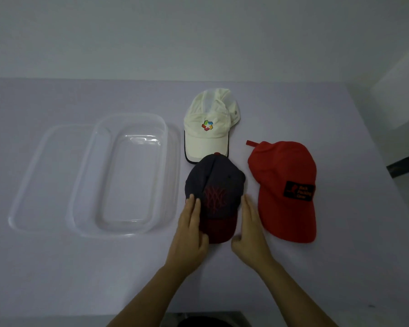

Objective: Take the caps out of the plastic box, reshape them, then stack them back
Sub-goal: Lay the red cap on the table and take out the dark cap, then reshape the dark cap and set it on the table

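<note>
Head view: left hand (191,234) and right hand (251,234), fingers straight, flank the soft navy fabric cap (216,180).

- Pale lilac worktop (57,267) fills most of the view.
- Plain whitish wall (151,31) rises behind its far edge.
- Dark strip (405,165) past the right edge, unidentifiable.

A pale lilac table (57,267) stands against a plain grey-white wall (151,31) in dim, even light.
</note>
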Tool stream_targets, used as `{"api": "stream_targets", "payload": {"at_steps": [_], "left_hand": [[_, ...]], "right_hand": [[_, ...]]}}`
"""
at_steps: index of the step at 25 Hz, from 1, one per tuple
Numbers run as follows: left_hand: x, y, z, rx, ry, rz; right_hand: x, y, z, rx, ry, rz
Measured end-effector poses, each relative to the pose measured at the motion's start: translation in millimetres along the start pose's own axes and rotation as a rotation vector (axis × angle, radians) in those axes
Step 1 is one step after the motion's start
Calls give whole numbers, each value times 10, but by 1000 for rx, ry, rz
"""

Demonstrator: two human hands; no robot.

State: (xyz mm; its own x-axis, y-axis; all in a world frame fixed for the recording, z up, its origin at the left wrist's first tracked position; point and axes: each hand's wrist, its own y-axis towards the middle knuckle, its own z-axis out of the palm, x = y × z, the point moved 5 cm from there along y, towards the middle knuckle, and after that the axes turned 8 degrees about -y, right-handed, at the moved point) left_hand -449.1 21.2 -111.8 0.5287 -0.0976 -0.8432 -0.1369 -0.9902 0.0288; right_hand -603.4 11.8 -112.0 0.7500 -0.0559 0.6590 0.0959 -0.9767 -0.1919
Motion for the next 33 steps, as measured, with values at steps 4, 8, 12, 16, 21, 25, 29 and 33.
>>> {"api": "stream_targets", "payload": {"at_steps": [4,8,12,16,21,25,29,33], "left_hand": [[228,-153,215,171,209,74],[160,-118,253,104,383,98],[41,-206,220,81,418,165],[-87,-139,140,20,412,164],[-262,-38,34,-24,397,166],[-352,-30,-77,-101,324,220],[-402,-49,-140,-128,295,275],[-452,-67,-228,-136,230,267]], "right_hand": [[-134,-87,248,84,-126,-88],[-85,-131,229,39,-222,-105],[-30,-80,98,-181,-389,-82],[98,1,35,-242,-502,-59],[297,12,-144,-218,-430,-36],[396,7,-163,-169,-287,-18],[445,-50,-214,-150,-262,-26],[465,-128,-337,-279,-393,-112]]}}
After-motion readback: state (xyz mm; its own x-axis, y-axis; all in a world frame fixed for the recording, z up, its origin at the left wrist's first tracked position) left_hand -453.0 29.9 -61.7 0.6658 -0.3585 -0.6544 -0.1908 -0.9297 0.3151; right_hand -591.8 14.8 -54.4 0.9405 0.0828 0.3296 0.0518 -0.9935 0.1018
